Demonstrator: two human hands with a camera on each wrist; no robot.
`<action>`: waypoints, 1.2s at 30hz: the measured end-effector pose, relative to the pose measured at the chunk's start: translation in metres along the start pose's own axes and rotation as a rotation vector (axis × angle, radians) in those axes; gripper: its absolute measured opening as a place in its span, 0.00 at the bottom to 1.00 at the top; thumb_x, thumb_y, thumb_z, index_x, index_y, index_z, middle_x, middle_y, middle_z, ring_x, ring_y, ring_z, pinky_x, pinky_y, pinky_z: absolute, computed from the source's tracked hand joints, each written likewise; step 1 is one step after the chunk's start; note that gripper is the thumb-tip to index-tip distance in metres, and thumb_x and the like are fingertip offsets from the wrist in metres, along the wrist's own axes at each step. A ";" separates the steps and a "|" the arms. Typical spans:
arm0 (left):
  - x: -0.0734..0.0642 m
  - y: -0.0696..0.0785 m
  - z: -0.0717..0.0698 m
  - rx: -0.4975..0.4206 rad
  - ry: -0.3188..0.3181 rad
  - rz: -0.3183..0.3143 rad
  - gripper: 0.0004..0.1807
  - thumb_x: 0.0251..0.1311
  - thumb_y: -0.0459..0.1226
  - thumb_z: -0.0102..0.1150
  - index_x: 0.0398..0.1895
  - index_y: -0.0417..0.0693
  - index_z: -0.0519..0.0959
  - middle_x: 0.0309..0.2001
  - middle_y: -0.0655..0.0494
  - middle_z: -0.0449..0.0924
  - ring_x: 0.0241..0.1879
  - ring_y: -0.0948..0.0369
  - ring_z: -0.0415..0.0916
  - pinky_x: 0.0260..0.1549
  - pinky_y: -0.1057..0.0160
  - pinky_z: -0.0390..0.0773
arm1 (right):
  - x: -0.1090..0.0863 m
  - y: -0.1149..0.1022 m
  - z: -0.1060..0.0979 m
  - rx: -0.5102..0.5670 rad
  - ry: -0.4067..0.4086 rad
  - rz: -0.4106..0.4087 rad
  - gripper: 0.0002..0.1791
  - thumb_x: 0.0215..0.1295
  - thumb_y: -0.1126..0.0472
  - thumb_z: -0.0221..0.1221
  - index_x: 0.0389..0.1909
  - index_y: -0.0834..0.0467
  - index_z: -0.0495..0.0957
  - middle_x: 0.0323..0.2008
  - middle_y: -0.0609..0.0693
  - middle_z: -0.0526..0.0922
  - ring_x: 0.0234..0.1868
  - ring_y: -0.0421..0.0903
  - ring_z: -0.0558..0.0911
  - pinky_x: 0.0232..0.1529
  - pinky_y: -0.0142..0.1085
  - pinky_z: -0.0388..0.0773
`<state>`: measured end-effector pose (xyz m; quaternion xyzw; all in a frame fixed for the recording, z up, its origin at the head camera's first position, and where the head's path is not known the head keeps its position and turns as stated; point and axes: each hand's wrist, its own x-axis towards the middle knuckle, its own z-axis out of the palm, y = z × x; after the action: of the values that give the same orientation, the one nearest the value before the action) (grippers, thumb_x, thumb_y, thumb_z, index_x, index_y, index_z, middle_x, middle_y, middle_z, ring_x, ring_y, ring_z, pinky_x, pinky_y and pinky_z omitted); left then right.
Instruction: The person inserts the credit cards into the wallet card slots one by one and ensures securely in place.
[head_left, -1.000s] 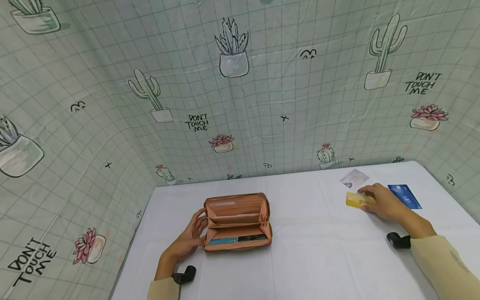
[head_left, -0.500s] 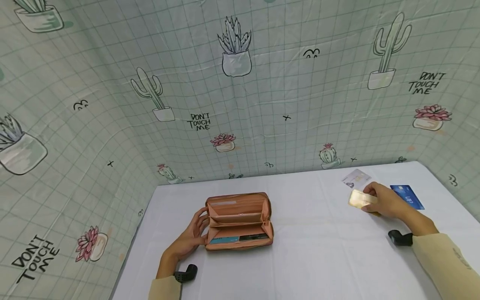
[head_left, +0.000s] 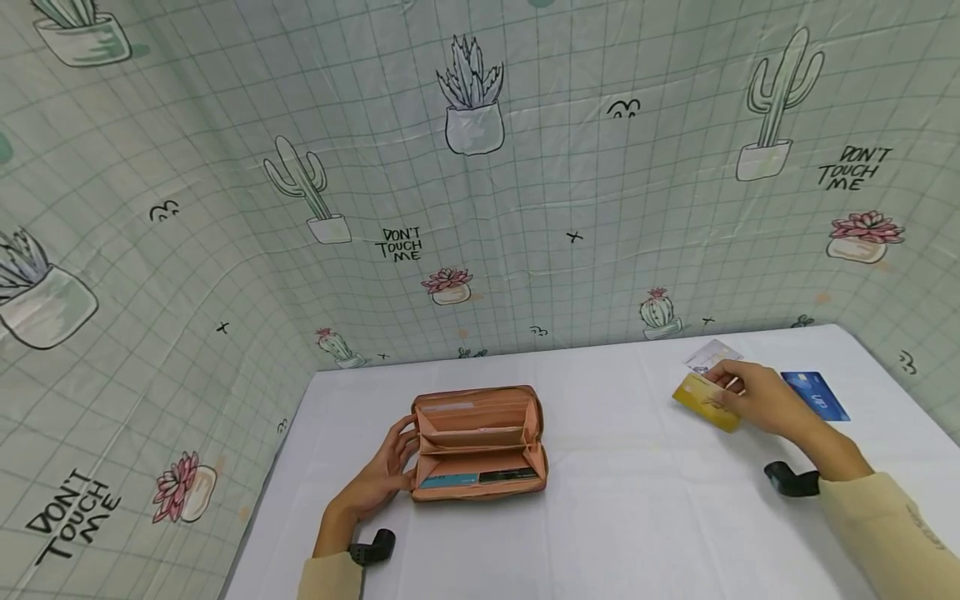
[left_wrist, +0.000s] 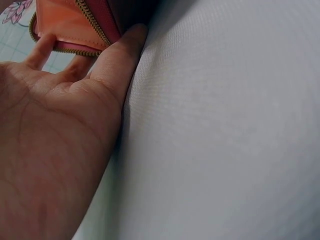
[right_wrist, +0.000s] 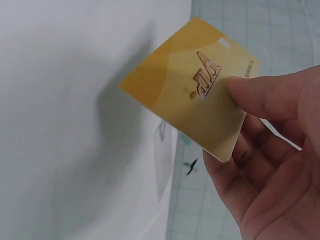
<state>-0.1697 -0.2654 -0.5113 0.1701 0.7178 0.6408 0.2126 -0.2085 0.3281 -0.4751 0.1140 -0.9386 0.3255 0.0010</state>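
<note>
Left hand (left_wrist: 62, 117) holding zippered wallet (left_wrist: 104, 19), orange lining (left_wrist: 59, 21) showing; white cloth (left_wrist: 220, 125) beside.

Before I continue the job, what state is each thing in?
Brown rectangular zip wallet: unzipped, open
Light-blue card: tucked inside wallet
Black card: tucked inside wallet
Yellow rectangular VIP card: raised, tilted
Silver rectangular card: lying flat
Deep-blue rectangular card: lying flat
Left hand: grips wallet
Right hand: pinches yellow card
</note>
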 end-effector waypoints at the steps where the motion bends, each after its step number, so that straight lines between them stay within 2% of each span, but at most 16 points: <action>1: 0.000 0.000 0.000 -0.001 0.000 0.000 0.61 0.51 0.21 0.59 0.85 0.45 0.35 0.84 0.35 0.39 0.74 0.70 0.53 0.74 0.42 0.55 | 0.000 -0.004 0.001 0.011 0.003 -0.008 0.11 0.67 0.72 0.64 0.48 0.72 0.80 0.40 0.60 0.83 0.40 0.54 0.81 0.34 0.31 0.77; 11: 0.000 -0.002 -0.001 -0.002 -0.004 0.000 0.61 0.52 0.21 0.59 0.85 0.45 0.35 0.84 0.35 0.38 0.72 0.74 0.55 0.72 0.48 0.58 | 0.004 -0.050 0.014 0.097 0.063 -0.103 0.08 0.66 0.74 0.64 0.45 0.69 0.81 0.42 0.62 0.85 0.41 0.54 0.85 0.35 0.34 0.82; 19: 0.000 -0.003 -0.001 -0.010 -0.007 0.001 0.61 0.52 0.21 0.58 0.85 0.46 0.34 0.84 0.35 0.37 0.72 0.74 0.54 0.70 0.56 0.62 | 0.012 -0.074 0.024 0.141 0.095 -0.143 0.08 0.67 0.74 0.63 0.46 0.67 0.81 0.44 0.63 0.87 0.42 0.57 0.87 0.38 0.39 0.84; 22: 0.000 -0.003 -0.001 -0.008 -0.007 0.003 0.61 0.52 0.21 0.58 0.85 0.46 0.33 0.84 0.35 0.37 0.73 0.73 0.54 0.71 0.54 0.61 | 0.015 -0.082 0.028 0.157 0.100 -0.158 0.08 0.68 0.75 0.63 0.46 0.67 0.81 0.44 0.63 0.87 0.43 0.57 0.87 0.38 0.38 0.84; 25: 0.001 -0.003 -0.001 -0.003 -0.001 0.000 0.61 0.52 0.20 0.58 0.85 0.46 0.34 0.84 0.35 0.38 0.76 0.67 0.52 0.73 0.47 0.57 | 0.017 -0.088 0.032 0.167 0.106 -0.171 0.08 0.68 0.75 0.62 0.46 0.67 0.81 0.44 0.62 0.87 0.43 0.56 0.86 0.39 0.36 0.83; 31: 0.002 -0.002 0.000 -0.012 0.004 0.001 0.61 0.51 0.20 0.58 0.85 0.45 0.34 0.83 0.34 0.39 0.82 0.44 0.39 0.74 0.34 0.48 | 0.023 -0.101 0.040 0.194 0.128 -0.211 0.08 0.68 0.75 0.63 0.46 0.67 0.81 0.44 0.61 0.86 0.43 0.56 0.86 0.42 0.37 0.84; 34: 0.001 -0.002 0.001 -0.014 0.003 0.005 0.61 0.51 0.20 0.58 0.85 0.45 0.34 0.83 0.34 0.39 0.82 0.42 0.37 0.74 0.33 0.47 | 0.026 -0.108 0.045 0.207 0.129 -0.224 0.08 0.68 0.76 0.63 0.46 0.67 0.80 0.44 0.61 0.86 0.44 0.56 0.86 0.44 0.40 0.85; 36: 0.001 -0.003 0.000 -0.012 0.004 0.001 0.61 0.51 0.20 0.58 0.85 0.45 0.34 0.83 0.34 0.38 0.82 0.44 0.39 0.74 0.34 0.48 | 0.028 -0.114 0.048 0.216 0.124 -0.228 0.09 0.68 0.75 0.63 0.47 0.66 0.79 0.44 0.60 0.85 0.44 0.56 0.86 0.45 0.42 0.85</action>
<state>-0.1706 -0.2648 -0.5139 0.1682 0.7143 0.6454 0.2118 -0.2077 0.2057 -0.4412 0.1992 -0.8774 0.4285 0.0835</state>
